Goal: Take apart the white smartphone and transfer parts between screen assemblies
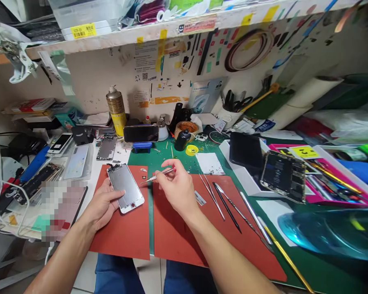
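Observation:
My left hand [106,201] is closed around the lower left side of a phone screen assembly [126,190], thumb lying on its grey metal back. The assembly has a white border, a round home button hole at the bottom and a dark flex cable at the top. Pinched between the thumb and fingers of my right hand [178,184] is a thin screwdriver [164,174] with a red and silver handle. Its tip points left, just right of the assembly and apart from it. Tiny parts [144,177] lie on the red mat [122,241] near the tip.
Tweezers [213,196] and thin pry tools [230,208] lie on the right-hand red mat [178,237]. An opened phone body [283,175] leans on a white box [242,179]. A spray can [116,110], a propped phone [141,133] and a black bottle [182,140] stand behind. A shelf [110,43] overhangs.

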The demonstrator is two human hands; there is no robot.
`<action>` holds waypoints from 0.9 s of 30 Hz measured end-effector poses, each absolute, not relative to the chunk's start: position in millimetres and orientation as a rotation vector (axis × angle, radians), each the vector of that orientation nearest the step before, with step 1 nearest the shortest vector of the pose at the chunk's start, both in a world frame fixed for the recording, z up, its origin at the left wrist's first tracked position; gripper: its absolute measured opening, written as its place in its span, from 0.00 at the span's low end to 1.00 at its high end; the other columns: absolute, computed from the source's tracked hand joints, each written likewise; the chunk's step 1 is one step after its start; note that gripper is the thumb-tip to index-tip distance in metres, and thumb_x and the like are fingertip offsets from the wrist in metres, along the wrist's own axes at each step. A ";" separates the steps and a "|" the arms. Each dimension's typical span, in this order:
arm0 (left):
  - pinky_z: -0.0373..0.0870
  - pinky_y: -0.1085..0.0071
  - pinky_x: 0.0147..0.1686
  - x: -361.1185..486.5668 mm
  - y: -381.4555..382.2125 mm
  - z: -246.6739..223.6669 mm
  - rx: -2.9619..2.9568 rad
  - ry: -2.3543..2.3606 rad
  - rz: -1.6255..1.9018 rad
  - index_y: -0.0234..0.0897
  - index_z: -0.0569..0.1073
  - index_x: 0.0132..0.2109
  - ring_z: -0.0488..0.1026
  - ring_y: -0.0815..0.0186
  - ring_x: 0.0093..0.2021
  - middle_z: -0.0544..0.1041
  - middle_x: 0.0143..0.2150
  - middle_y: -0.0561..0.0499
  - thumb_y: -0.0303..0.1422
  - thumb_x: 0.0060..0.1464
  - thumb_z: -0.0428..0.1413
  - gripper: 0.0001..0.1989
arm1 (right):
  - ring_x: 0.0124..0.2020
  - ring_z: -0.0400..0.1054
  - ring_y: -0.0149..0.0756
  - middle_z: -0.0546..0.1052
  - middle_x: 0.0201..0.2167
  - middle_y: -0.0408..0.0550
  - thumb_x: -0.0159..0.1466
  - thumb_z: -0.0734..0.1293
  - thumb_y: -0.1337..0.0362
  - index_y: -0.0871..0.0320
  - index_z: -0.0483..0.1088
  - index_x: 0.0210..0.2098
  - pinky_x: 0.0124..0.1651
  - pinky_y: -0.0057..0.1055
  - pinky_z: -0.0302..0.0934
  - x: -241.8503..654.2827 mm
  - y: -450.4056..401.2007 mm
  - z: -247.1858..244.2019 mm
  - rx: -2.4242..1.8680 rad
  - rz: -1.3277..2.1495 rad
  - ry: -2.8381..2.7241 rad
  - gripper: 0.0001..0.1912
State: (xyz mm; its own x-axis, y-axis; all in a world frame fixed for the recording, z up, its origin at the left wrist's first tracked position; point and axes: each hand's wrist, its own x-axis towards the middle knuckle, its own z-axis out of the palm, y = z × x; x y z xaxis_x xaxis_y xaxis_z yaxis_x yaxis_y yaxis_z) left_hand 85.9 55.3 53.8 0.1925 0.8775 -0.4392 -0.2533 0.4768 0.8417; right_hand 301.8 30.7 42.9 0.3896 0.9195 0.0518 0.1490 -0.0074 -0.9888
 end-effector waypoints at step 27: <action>0.76 0.73 0.19 75.6 23.9 40.6 0.702 1.036 1.106 0.50 0.56 0.70 0.85 0.52 0.39 0.78 0.45 0.49 0.24 0.43 0.74 0.53 | 0.21 0.68 0.31 0.74 0.24 0.37 0.66 0.73 0.61 0.52 0.67 0.41 0.26 0.29 0.62 279.5 6.2 47.2 -1.067 1.016 -1.004 0.10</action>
State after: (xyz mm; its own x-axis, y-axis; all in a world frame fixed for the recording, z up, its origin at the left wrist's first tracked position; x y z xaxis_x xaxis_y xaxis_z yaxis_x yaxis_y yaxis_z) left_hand 75.6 23.9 40.6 0.0948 0.9454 -0.3117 -0.3722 0.3241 0.8697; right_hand 279.5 6.2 47.2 0.2226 0.9651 0.1378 -0.1492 0.1734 -0.9735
